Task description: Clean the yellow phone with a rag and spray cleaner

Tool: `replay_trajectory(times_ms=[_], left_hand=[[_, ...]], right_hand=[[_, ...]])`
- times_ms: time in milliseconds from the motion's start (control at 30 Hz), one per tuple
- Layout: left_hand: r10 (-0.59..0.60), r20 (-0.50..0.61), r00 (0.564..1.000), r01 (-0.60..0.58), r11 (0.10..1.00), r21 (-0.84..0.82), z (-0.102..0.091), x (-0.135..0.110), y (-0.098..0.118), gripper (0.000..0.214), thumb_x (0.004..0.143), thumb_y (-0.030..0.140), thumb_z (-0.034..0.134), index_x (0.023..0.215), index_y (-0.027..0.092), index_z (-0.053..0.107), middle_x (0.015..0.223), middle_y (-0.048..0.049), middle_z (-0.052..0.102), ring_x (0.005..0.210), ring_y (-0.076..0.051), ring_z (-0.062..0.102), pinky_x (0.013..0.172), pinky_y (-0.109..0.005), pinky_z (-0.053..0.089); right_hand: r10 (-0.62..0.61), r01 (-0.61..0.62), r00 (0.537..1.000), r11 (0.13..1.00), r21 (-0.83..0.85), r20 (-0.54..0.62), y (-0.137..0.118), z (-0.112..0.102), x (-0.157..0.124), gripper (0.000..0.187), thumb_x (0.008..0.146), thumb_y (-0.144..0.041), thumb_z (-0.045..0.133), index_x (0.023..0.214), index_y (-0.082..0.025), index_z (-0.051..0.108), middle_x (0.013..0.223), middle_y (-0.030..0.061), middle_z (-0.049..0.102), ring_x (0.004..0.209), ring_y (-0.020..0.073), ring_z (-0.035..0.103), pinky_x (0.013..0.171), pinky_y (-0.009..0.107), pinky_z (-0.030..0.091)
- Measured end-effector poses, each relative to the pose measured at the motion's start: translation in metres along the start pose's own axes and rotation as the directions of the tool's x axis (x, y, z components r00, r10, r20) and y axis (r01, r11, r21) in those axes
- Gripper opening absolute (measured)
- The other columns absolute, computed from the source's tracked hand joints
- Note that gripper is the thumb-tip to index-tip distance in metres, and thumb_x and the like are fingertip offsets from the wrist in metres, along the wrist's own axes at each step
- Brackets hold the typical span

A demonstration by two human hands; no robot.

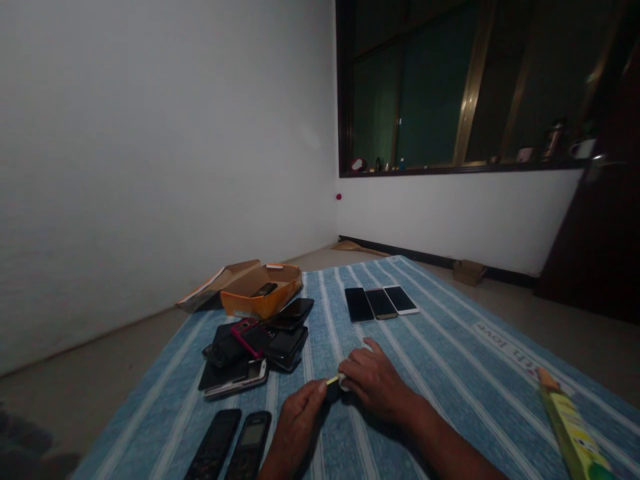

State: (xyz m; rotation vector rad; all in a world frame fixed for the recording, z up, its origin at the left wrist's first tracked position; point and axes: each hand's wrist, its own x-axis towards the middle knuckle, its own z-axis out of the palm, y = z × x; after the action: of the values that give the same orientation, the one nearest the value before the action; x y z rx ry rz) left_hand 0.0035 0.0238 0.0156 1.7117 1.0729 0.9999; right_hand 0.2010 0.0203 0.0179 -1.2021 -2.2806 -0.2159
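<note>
My left hand (299, 420) is closed on a small dark object with a yellow-green edge (332, 382), possibly a phone; its exact kind is unclear. Against that object's right end, the fingers of my right hand (373, 380) are bent around a small whitish piece (343, 381), too small to name. Left of my left hand lie two keypad phones, one with a grey screen (253, 433) and one darker (215, 443). Beyond them is a loose pile of several phones, including a pink-framed one (251, 337) and a silver-edged one (240, 383).
An orange cardboard box (263, 303) stands open behind the pile, a phone (265, 289) inside. Three phones, black (359, 305), gold (381, 303) and white (401, 300), lie side by side farther right. A yellow patterned packet (575, 427) lies at the right edge of the blue striped cloth (440, 380).
</note>
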Motion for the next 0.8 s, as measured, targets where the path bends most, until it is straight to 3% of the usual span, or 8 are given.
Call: replay_trajectory(times_ms=[100, 200, 333, 433, 533, 633, 800], left_hand=[[-0.019, -0.012, 1.000, 0.020, 1.000, 0.023, 0.000, 0.000, -0.001, 0.053, 0.085, 0.063, 0.052, 0.081, 0.015, 0.074, 0.075, -0.0052, 0.068, 0.074, -0.023, 0.059, 0.068, -0.030, 0.044], [-0.020, -0.014, 1.000, 0.021, 0.999, 0.027, 0.000, 0.000, -0.002, 0.053, 0.084, 0.064, 0.051, 0.079, 0.015, 0.073, 0.075, -0.0055, 0.068, 0.075, -0.023, 0.059, 0.068, -0.030, 0.044], [-0.029, -0.018, 0.999, 0.029, 0.999, 0.017, 0.001, -0.001, -0.001, 0.052, 0.085, 0.064, 0.051, 0.079, 0.016, 0.073, 0.076, -0.0054, 0.068, 0.078, -0.024, 0.060, 0.070, -0.030, 0.044], [-0.023, -0.027, 0.999, 0.023, 1.000, 0.013, 0.000, 0.000, -0.001, 0.053, 0.083, 0.065, 0.053, 0.077, 0.016, 0.073, 0.076, -0.0051, 0.068, 0.076, -0.023, 0.059, 0.070, -0.030, 0.045], [-0.021, -0.033, 0.999, 0.021, 1.000, 0.012, 0.001, 0.000, -0.002, 0.054, 0.083, 0.066, 0.053, 0.076, 0.016, 0.073, 0.073, -0.0042, 0.067, 0.073, -0.022, 0.058, 0.068, -0.029, 0.044], [-0.016, -0.033, 0.999, 0.017, 1.000, 0.016, 0.001, 0.001, -0.003, 0.054, 0.083, 0.066, 0.054, 0.077, 0.016, 0.074, 0.074, -0.0044, 0.068, 0.073, -0.023, 0.059, 0.068, -0.029, 0.045], [-0.004, -0.011, 1.000, 0.004, 1.000, 0.000, 0.001, 0.003, -0.003, 0.051, 0.084, 0.062, 0.054, 0.086, 0.016, 0.077, 0.081, -0.0062, 0.073, 0.081, -0.026, 0.064, 0.076, -0.032, 0.048]], right_hand=[[0.030, -0.029, 0.999, 0.998, 0.060, -0.012, 0.018, -0.008, -0.010, 0.008, 0.098, -0.023, 0.052, 0.097, -0.022, 0.060, 0.088, 0.0020, 0.062, 0.086, 0.0192, 0.056, 0.104, 0.045, 0.030], [0.079, -0.079, 0.997, 0.983, 0.164, 0.003, 0.037, -0.014, -0.019, 0.012, 0.098, -0.021, 0.049, 0.098, -0.021, 0.061, 0.089, 0.0037, 0.062, 0.087, 0.0199, 0.056, 0.090, 0.038, 0.040], [0.211, -0.183, 0.977, 0.881, 0.437, -0.017, 0.051, -0.013, -0.027, 0.016, 0.097, -0.019, 0.047, 0.096, -0.021, 0.063, 0.090, 0.0031, 0.062, 0.084, 0.0173, 0.060, 0.077, 0.030, 0.046], [0.278, -0.210, 0.959, 0.832, 0.513, -0.058, 0.053, -0.007, -0.028, 0.017, 0.096, -0.018, 0.047, 0.098, -0.021, 0.064, 0.088, 0.0023, 0.062, 0.082, 0.0168, 0.061, 0.076, 0.030, 0.047], [0.262, -0.201, 0.960, 0.892, 0.405, -0.099, 0.049, -0.004, -0.027, 0.017, 0.096, -0.016, 0.047, 0.100, -0.021, 0.063, 0.089, 0.0033, 0.061, 0.081, 0.0177, 0.059, 0.075, 0.030, 0.046], [0.178, -0.158, 0.978, 0.973, 0.167, -0.109, 0.038, -0.005, -0.024, 0.013, 0.096, -0.016, 0.048, 0.100, -0.020, 0.061, 0.088, 0.0051, 0.060, 0.083, 0.0207, 0.056, 0.075, 0.033, 0.044], [-0.008, 0.001, 0.997, 0.996, -0.087, -0.079, 0.003, 0.001, -0.008, 0.001, 0.094, -0.020, 0.056, 0.094, -0.020, 0.057, 0.086, 0.0038, 0.058, 0.082, 0.0219, 0.051, 0.088, 0.040, 0.041]])
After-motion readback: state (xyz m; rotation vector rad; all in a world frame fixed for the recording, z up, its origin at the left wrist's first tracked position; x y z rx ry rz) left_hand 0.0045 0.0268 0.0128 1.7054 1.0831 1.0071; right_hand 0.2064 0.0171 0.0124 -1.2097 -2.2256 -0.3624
